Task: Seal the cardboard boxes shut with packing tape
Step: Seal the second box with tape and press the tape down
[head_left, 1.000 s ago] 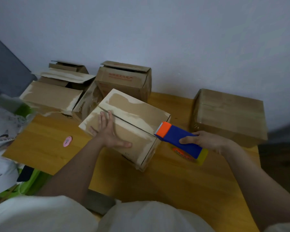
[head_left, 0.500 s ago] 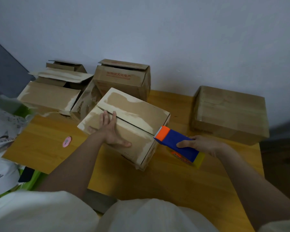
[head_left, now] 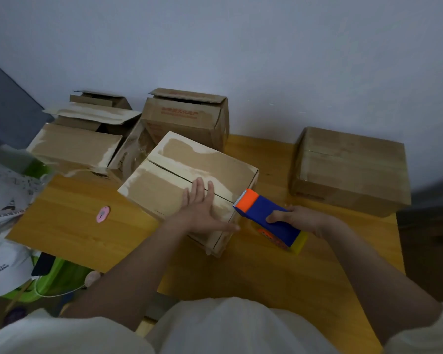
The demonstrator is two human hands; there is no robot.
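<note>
A cardboard box [head_left: 172, 172] with its two top flaps folded down and a dark seam between them sits mid-table. My left hand [head_left: 202, 210] lies flat with straight fingers on the near right part of its top, across the seam. My right hand [head_left: 298, 218] grips a blue tape dispenser [head_left: 269, 221] with an orange toothed head, whose tip sits at the box's right edge by the seam end. A yellow part shows at the dispenser's rear.
A closed box [head_left: 348, 169] stands at the table's right rear. Several boxes with raised flaps [head_left: 187, 116] [head_left: 79, 149] crowd the back left. A pink oval object [head_left: 103, 213] lies on the wooden table [head_left: 266, 277]. A white cap [head_left: 5, 269] and green items sit off the left edge.
My left hand slid right along the box top toward the right edge. The dispenser head stays at the box's right edge.
</note>
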